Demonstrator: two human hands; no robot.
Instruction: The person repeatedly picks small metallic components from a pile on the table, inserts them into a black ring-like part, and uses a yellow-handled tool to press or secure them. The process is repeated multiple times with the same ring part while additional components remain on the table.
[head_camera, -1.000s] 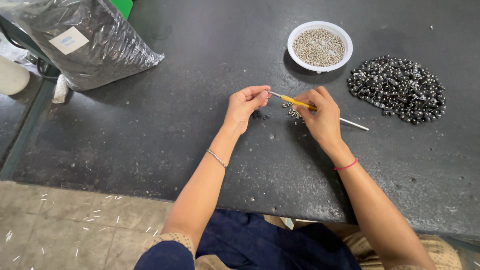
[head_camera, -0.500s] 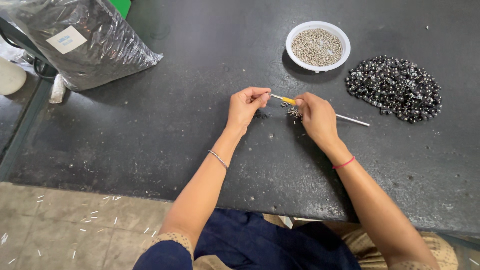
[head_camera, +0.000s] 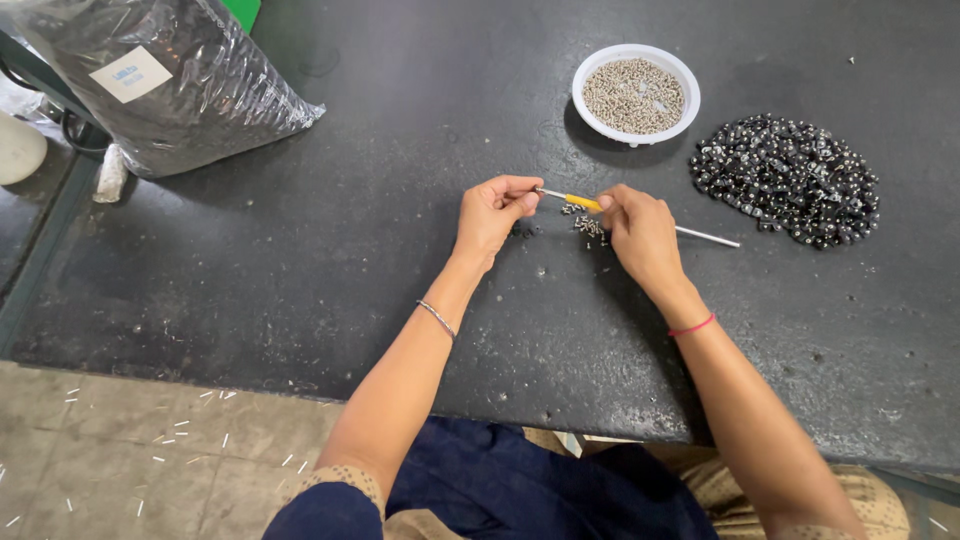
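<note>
My right hand (head_camera: 640, 232) grips a thin metal tool with a yellow sleeve (head_camera: 583, 202), its shaft sticking out to the right behind the hand. My left hand (head_camera: 492, 213) pinches something small at the tool's left tip; what it is cannot be made out. Both hands hover just above the dark tabletop (head_camera: 400, 280). A few tiny metal pieces (head_camera: 586, 226) lie under the tool, and a small dark piece (head_camera: 521, 232) lies beside my left hand.
A white bowl (head_camera: 590, 76) of small silvery parts stands at the back. A heap of shiny black beads (head_camera: 788, 177) lies to the right. A clear plastic bag of dark material (head_camera: 165, 85) rests at the back left. The table's near edge meets a concrete floor.
My hands have stayed together at the tool with only slight finger motion. The view has shifted a little.
</note>
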